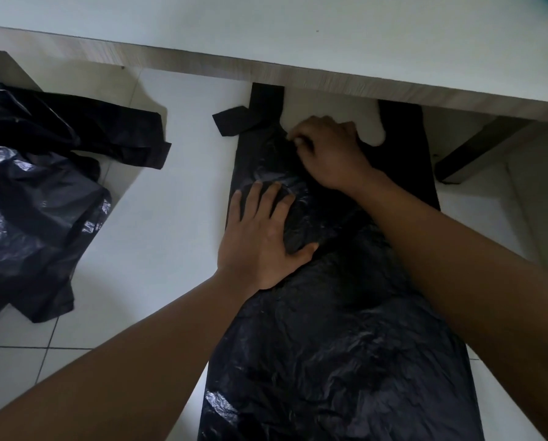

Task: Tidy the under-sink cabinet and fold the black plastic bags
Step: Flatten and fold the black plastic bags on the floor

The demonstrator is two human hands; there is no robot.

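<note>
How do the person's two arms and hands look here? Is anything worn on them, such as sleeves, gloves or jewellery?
Both arms are bare: no sleeve shows on either forearm up to the picture's edge. The left hand and the right hand wear no gloves. No watch or bracelet shows at either wrist, and no ring on the fingers in view, though some right fingers are curled out of sight.

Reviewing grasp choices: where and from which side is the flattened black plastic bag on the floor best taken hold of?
Probably by its left handle strap on the flattened black plastic bag, approached from the left: that strap lies free and kinked on bare white floor tile, while the left hand and right hand cover the middle.
</note>
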